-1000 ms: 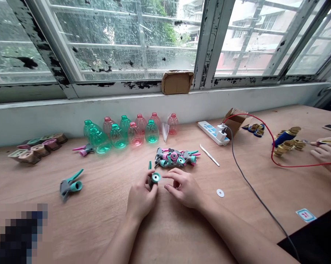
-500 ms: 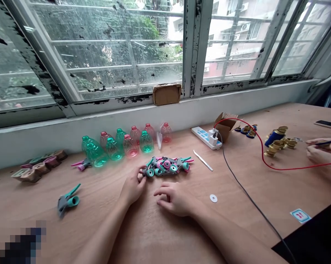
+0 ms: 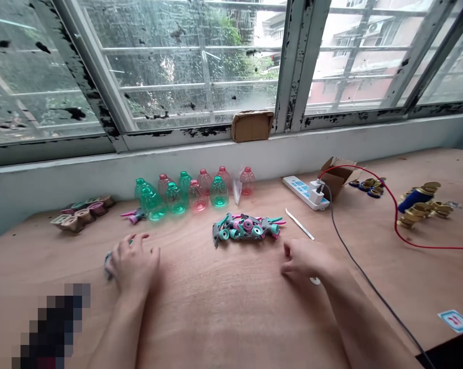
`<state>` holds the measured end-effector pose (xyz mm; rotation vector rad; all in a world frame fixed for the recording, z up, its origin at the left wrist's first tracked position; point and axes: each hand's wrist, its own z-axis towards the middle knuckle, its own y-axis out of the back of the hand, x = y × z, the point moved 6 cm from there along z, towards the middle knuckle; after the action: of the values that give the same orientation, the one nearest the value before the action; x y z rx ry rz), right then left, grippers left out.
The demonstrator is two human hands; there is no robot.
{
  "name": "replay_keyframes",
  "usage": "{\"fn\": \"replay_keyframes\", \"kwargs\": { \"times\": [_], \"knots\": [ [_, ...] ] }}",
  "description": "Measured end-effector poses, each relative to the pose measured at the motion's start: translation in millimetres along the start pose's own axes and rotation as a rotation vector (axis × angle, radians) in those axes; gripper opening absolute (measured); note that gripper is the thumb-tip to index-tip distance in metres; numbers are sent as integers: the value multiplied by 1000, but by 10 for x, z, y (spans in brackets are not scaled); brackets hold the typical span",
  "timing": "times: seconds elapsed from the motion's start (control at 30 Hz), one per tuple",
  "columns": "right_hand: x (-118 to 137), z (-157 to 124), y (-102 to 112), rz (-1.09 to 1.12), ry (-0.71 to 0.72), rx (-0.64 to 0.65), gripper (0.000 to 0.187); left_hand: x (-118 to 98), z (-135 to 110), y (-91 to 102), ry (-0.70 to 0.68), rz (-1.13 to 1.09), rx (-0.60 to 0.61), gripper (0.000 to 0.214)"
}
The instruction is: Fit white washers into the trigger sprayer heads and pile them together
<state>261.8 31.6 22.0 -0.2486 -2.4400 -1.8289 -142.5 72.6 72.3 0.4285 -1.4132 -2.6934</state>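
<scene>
My left hand (image 3: 133, 264) lies at the left of the wooden table (image 3: 223, 307), its fingers curled over a grey and teal spray head (image 3: 107, 264), of which only a sliver shows. My right hand (image 3: 304, 261) rests on the table to the right, thumb apart from the bent fingers, with nothing seen in it. A white washer (image 3: 315, 280) peeks out from under its heel. Between and beyond the hands lies a pile of teal, pink and grey spray heads (image 3: 246, 228).
Several green and pink plastic bottles (image 3: 193, 192) stand near the wall, with small trays (image 3: 81, 215) at the left. Metal tweezers (image 3: 298, 223), a power strip (image 3: 304, 189), a grey cable (image 3: 365, 287), a red wire (image 3: 396, 230) and brass parts (image 3: 419, 207) lie to the right.
My left hand has left the pile and moved left onto the lone spray head. My right hand has moved right to the washer. The other person's hands at the right are out of view.
</scene>
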Motion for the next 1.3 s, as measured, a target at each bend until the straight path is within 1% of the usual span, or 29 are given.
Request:
{"fn": "replay_keyframes", "kwargs": {
  "times": [0.07, 0.13, 0.2, 0.23, 0.33, 0.4, 0.43, 0.53, 0.6, 0.67, 0.73, 0.83, 0.9, 1.0, 1.07, 1.1, 1.17, 1.3],
  "knots": [
    [-170, 28, -21, 43, -38, 57, 44, 96, 6, -54, 74, 55, 98, 34],
    [-241, 36, -59, 98, -60, 102, 51, 152, -11, -170, 109, 78, 225, 40],
    [-239, 23, -97, 150, -86, 145, 53, 139, -43, -290, 73, 78, 320, 45],
    [-222, 11, -110, 169, -99, 166, 51, 107, -60, -335, 33, 68, 341, 46],
    [-178, -34, -107, 208, -110, 203, 40, -83, -132, -404, -144, -41, 333, 39],
    [-214, -69, -104, 253, -116, 232, 35, -246, -196, -397, -266, -163, 311, 32],
    [-260, -89, -114, 290, -131, 256, 36, -319, -225, -381, -309, -219, 301, 29],
    [-452, -146, -182, 414, -197, 316, 44, -457, -273, -304, -360, -311, 259, 30],
    [-537, -162, -230, 449, -199, 321, 48, -482, -272, -252, -364, -303, 223, 31],
    [-551, -161, -273, 444, -169, 315, 50, -462, -260, -227, -362, -237, 197, 31],
    [-508, -152, -305, 425, -142, 311, 52, -413, -247, -240, -344, -158, 200, 31],
    [-344, -133, -329, 418, -87, 317, 53, -360, -244, -289, -323, -116, 233, 32],
    [-149, -110, -312, 427, 16, 298, 53, -370, -253, -304, -333, -131, 239, 32],
    [195, -85, -236, 421, 264, 220, 50, -421, -269, -301, -361, -156, 228, 32],
    [341, -95, -213, 415, 391, 224, 50, -442, -274, -297, -366, -155, 231, 31],
    [364, -104, -214, 408, 420, 245, 50, -444, -275, -297, -365, -144, 237, 31],
    [318, -128, -231, 373, 423, 288, 48, -431, -271, -294, -351, -107, 246, 32],
    [119, -182, -271, 284, 339, 304, 34, -373, -261, -280, -282, -19, 251, 37]
  ]
}}
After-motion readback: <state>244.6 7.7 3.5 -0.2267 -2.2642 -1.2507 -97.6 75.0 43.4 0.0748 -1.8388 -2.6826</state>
